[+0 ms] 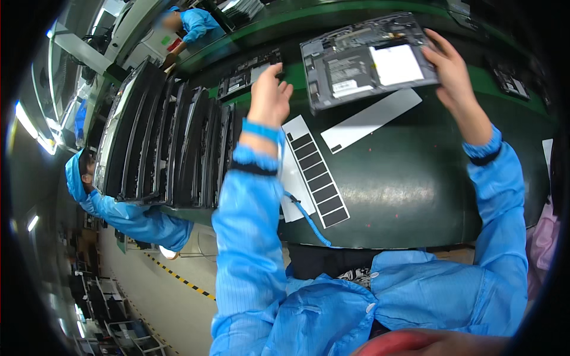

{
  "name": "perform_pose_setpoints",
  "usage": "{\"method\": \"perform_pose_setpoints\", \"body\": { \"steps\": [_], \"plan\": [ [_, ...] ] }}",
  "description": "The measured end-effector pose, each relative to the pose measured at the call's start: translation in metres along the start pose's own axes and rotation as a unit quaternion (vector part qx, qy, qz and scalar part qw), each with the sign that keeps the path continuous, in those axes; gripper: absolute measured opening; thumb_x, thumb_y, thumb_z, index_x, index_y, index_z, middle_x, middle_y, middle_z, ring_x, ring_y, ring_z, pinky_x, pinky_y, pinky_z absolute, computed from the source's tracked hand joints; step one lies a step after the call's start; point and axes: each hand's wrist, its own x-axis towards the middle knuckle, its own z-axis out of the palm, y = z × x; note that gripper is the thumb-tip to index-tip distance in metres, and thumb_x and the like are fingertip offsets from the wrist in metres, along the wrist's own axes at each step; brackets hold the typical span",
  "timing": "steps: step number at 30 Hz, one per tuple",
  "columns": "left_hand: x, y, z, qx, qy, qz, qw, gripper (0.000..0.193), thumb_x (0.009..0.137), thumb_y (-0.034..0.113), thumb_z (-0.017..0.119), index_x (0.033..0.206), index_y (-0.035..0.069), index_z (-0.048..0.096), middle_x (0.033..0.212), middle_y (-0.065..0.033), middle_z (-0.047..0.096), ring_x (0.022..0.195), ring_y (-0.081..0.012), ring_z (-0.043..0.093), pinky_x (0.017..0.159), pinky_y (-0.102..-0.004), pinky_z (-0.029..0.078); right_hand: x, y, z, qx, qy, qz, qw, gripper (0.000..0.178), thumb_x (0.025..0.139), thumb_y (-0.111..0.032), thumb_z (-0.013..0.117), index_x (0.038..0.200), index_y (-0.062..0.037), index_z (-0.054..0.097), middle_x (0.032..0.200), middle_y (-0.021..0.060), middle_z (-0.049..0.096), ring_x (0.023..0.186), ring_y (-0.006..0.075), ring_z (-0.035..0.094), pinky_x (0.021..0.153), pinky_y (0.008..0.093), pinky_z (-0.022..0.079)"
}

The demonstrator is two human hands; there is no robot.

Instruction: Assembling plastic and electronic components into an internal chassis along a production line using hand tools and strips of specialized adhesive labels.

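Observation:
My right hand (456,77) grips the right edge of an opened laptop base (356,68), lifted and tilted above the green worktop. Its inner side shows a dark battery, circuit parts and a white rectangle. To the left of that base my left hand (270,98) is raised with its fingers apart, holding nothing; a blue coiled-cord wrist strap (261,130) circles that wrist. Beneath the base lies a white strip (371,123) with one small black patch near its lower end. A second white strip (319,172) carries a row of black rectangles, beside my left forearm.
Several dark laptop housings (157,142) stand on edge in a row at the left. More opened laptop bases lie beyond my left hand (240,80) and at the far right (510,83). One co-worker (199,26) is across at the back; another (130,216) is at the left.

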Motion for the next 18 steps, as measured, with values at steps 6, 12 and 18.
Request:
{"method": "perform_pose_setpoints", "body": {
  "steps": [6, 12, 18],
  "plan": [
    [0.171, -0.022, -0.059, 0.768, -0.040, 0.200, 0.608, 0.073, 0.070, 0.017, 0.080, 0.134, 0.004, 0.047, 0.124, -0.0203, 0.058, 0.113, -0.0365, 0.057, 0.100, -0.0367, 0.044, 0.077, 0.100, 0.013, -0.065, 0.094, -0.035, 0.993, 0.045, 0.078, 0.005, 0.060, 0.123, 0.0012, 0.056, 0.101, 0.0089, 0.061, 0.087, 0.0154, 0.057, 0.077, 0.0259, 0.045],
    [0.291, -0.002, -0.123, 0.400, 0.240, -0.188, 0.864, 0.043, 0.093, 0.035, 0.054, 0.122, 0.004, 0.057, 0.115, -0.0206, 0.063, 0.104, -0.0296, 0.061, 0.089, -0.0399, 0.049, 0.080, 0.117, 0.060, -0.089, 0.066, 0.011, 0.994, 0.044, 0.086, 0.001, 0.058, 0.129, 0.0040, 0.050, 0.114, 0.0139, 0.061, 0.102, 0.0186, 0.058, 0.088, 0.0274, 0.044],
    [0.229, 0.024, -0.076, 0.781, 0.091, 0.177, 0.592, 0.037, 0.079, 0.013, 0.073, 0.112, 0.002, 0.062, 0.100, -0.0135, 0.067, 0.097, -0.0256, 0.064, 0.089, -0.0330, 0.051, 0.101, 0.159, 0.077, -0.215, 0.072, -0.013, 0.974, 0.041, 0.086, -0.012, 0.062, 0.125, -0.0002, 0.054, 0.113, 0.0212, 0.063, 0.106, 0.0312, 0.061, 0.090, 0.0352, 0.046]
  ]
}}
